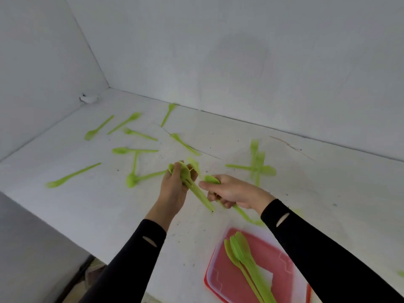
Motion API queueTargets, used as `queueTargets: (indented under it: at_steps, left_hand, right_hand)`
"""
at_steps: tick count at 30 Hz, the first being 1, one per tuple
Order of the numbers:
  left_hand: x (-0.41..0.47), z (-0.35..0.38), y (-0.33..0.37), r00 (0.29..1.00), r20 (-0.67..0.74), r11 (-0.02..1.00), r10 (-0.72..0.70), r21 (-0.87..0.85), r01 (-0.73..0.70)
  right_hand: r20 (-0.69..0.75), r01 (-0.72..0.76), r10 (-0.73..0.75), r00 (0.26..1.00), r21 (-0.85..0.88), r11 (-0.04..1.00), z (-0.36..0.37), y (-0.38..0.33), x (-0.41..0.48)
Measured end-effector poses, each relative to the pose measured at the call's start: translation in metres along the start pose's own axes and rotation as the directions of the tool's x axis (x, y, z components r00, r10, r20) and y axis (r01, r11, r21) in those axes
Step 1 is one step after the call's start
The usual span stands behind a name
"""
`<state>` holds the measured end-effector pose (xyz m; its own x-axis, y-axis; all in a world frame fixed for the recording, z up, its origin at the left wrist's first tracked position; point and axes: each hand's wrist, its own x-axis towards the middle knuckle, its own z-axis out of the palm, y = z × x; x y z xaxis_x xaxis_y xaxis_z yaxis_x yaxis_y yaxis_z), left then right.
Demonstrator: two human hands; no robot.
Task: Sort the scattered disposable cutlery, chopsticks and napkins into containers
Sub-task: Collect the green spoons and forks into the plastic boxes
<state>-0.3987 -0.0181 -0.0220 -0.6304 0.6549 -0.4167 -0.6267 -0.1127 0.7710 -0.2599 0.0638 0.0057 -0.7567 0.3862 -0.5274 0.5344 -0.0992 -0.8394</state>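
Note:
My left hand point(173, 189) grips a bundle of green plastic spoons point(192, 186), bowls up and handles slanting down to the right. Just right of it, my right hand point(231, 191) holds one more green spoon point(211, 179), whose handle sticks out below the palm. A clear container with a red rim point(220, 254) lies at the near right with a few green spoons point(244, 256) in it. Several green forks and spoons lie scattered on the white table point(122, 206), among them a spoon point(72, 175) at the left and crossed forks point(255, 166) at the right.
White walls close the table at the back and left, meeting in a corner with a small white scrap point(88, 98). The table's near left edge point(50, 226) drops to a grey floor. Dark specks dot the surface.

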Motion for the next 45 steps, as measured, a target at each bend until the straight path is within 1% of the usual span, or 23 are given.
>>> queueTargets:
  at_steps: [4,6,8,10,11,13,15,16,17,19,21,22,24,26,28,31,34,36,37,39,42,44,45]
  left_hand:
    - [-0.016,-0.026,0.013,1.000,-0.004,0.996,0.025,-0.084,-0.026]
    - [-0.023,-0.035,0.018,0.999,-0.012,0.998,0.045,-0.052,-0.045]
    - [-0.023,-0.045,0.025,0.995,-0.053,0.993,0.080,-0.087,-0.084]
    - [-0.018,-0.058,0.036,0.982,-0.128,0.987,0.137,-0.071,-0.146]
    - [-0.014,-0.065,0.043,0.972,-0.165,0.985,0.170,0.012,-0.171]
    - [-0.005,-0.083,0.059,0.949,-0.188,0.936,0.251,0.297,-0.189]
    - [0.006,-0.102,0.078,0.934,-0.114,0.795,0.338,0.566,-0.218]
    - [0.013,-0.111,0.087,0.924,-0.057,0.692,0.378,0.681,-0.241]
    - [0.020,-0.119,0.095,0.909,0.010,0.553,0.417,0.791,-0.262]
    - [0.038,-0.133,0.107,0.892,0.154,0.196,0.426,0.946,-0.257]
    - [0.057,-0.146,0.117,0.900,0.285,-0.117,0.330,0.958,-0.261]
    - [0.064,-0.148,0.119,0.909,0.325,-0.224,0.261,0.936,-0.270]
    - [0.079,-0.155,0.126,0.912,0.388,-0.351,0.132,0.879,-0.323]
    - [0.092,-0.159,0.130,0.898,0.440,-0.411,0.014,0.821,-0.396]
    - [0.103,-0.161,0.133,0.881,0.469,-0.424,-0.062,0.787,-0.448]
    - [0.114,-0.164,0.136,0.850,0.515,-0.464,-0.106,0.731,-0.501]
    - [0.125,-0.164,0.137,0.797,0.592,-0.444,-0.118,0.687,-0.576]
    - [0.131,-0.159,0.138,0.753,0.656,-0.276,-0.059,0.714,-0.644]
    - [0.133,-0.155,0.139,0.742,0.670,-0.153,0.007,0.734,-0.662]
    - [0.135,-0.144,0.146,0.779,0.612,0.034,0.136,0.783,-0.621]
    - [0.143,-0.133,0.156,0.839,0.502,0.139,0.209,0.834,-0.533]
    - [0.150,-0.130,0.162,0.864,0.450,0.209,0.228,0.844,-0.494]
    - [0.152,-0.130,0.165,0.876,0.424,0.286,0.229,0.831,-0.477]
  right_hand:
    - [0.238,0.025,-0.002,0.971,-0.095,0.995,0.030,-0.009,0.014]
    - [0.267,0.042,-0.001,0.964,-0.146,0.988,0.041,-0.013,0.022]
    - [0.200,0.071,-0.027,0.980,-0.216,0.974,0.045,-0.019,0.031]
    - [0.045,0.107,-0.097,0.994,-0.339,0.935,0.042,-0.023,0.044]
    - [-0.042,0.118,-0.151,0.988,-0.428,0.896,0.038,-0.023,0.050]
    - [-0.141,0.107,-0.250,0.958,-0.631,0.768,0.032,-0.020,0.062]
    - [-0.130,0.105,-0.302,0.945,-0.751,0.652,0.034,-0.019,0.073]
    - [-0.113,0.120,-0.321,0.940,-0.773,0.623,0.039,-0.020,0.079]
    - [-0.112,0.131,-0.341,0.933,-0.778,0.615,0.043,-0.022,0.083]
    - [-0.182,0.104,-0.372,0.910,-0.771,0.629,0.052,-0.026,0.096]
    - [-0.281,-0.017,-0.327,0.902,-0.781,0.625,0.057,-0.030,0.113]
    - [-0.322,-0.090,-0.283,0.904,-0.788,0.609,0.058,-0.030,0.119]
    - [-0.392,-0.198,-0.192,0.900,-0.758,0.621,0.060,-0.032,0.132]
    - [-0.441,-0.237,-0.108,0.891,-0.654,0.719,0.058,-0.034,0.141]
    - [-0.441,-0.177,-0.078,0.894,-0.507,0.844,0.053,-0.039,0.146]
    - [-0.418,0.072,-0.134,0.899,-0.161,0.984,0.043,-0.057,0.141]
    - [-0.443,0.312,-0.212,0.871,0.167,0.935,0.034,-0.085,0.124]
    - [-0.491,0.401,-0.252,0.834,0.227,0.887,0.027,-0.103,0.112]
    - [-0.500,0.403,-0.267,0.824,0.186,0.896,0.025,-0.111,0.107]
    - [-0.449,0.301,-0.292,0.844,-0.054,0.952,0.024,-0.117,0.100]
    - [-0.212,0.092,-0.205,0.956,-0.446,0.891,0.035,-0.101,0.098]
    - [-0.105,0.028,-0.107,0.989,-0.572,0.820,0.046,-0.080,0.101]
    - [-0.060,0.007,-0.054,0.997,-0.600,0.800,0.052,-0.070,0.103]
